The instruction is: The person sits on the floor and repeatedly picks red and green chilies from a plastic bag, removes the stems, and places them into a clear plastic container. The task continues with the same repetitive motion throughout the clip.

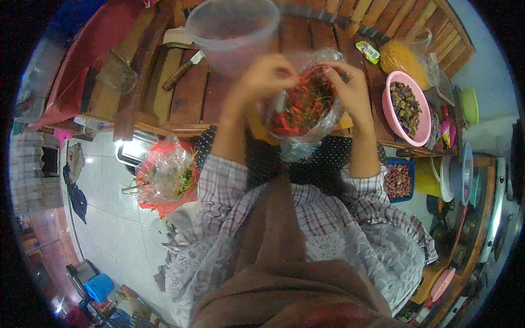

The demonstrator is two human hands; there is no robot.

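Note:
Red chillies [301,110] with green stems fill an opened clear plastic bag [324,127] at the table's front edge, just before my lap. My left hand [270,74] is blurred by motion over the bag's left side, its fingertips close together above the chillies. Whether it pinches one cannot be made out. At the bag's far right rim is my right hand [348,84], its thumb and fingers bent towards each other. A small red spot shows at the thumb tip, too small to identify. Beyond my left hand stands a translucent plastic bucket [242,53] with something red inside.
A knife [184,70] lies on the wooden slatted table [186,100], left of the bucket. To the right are a pink basin [386,106] of dark cut pieces and a bag of yellow food [404,59]. Bagged greens [186,176] rest below left; a blue crate [398,201] holds shallots.

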